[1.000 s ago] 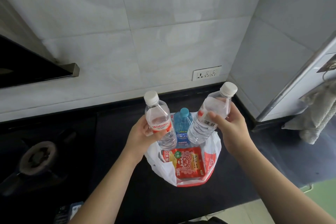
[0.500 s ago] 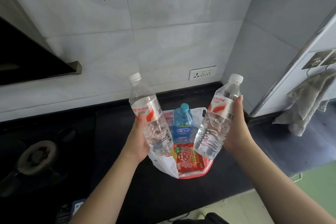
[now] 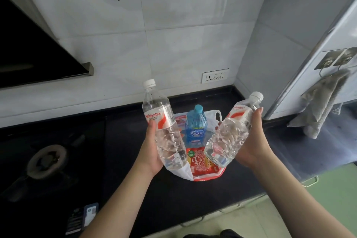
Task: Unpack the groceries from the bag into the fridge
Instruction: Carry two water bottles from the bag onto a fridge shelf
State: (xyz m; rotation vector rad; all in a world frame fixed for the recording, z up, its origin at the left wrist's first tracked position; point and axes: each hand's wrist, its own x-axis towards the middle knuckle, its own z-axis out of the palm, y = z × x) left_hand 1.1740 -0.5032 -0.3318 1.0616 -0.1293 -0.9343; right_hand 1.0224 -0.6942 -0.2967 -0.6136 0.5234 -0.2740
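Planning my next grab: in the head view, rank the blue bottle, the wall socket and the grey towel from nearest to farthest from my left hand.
1. Blue bottle: in the bag, just right of the left hand.
2. Wall socket: on the back wall, up and right.
3. Grey towel: hanging far right.

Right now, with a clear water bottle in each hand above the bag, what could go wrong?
1. Both hands are full: left hand and right hand each hold a bottle, so nothing is free for a fridge door.
2. The right bottle is tilted and cradled from beneath; it might slip.
3. The blue bottle stands in the loose bag and could topple.
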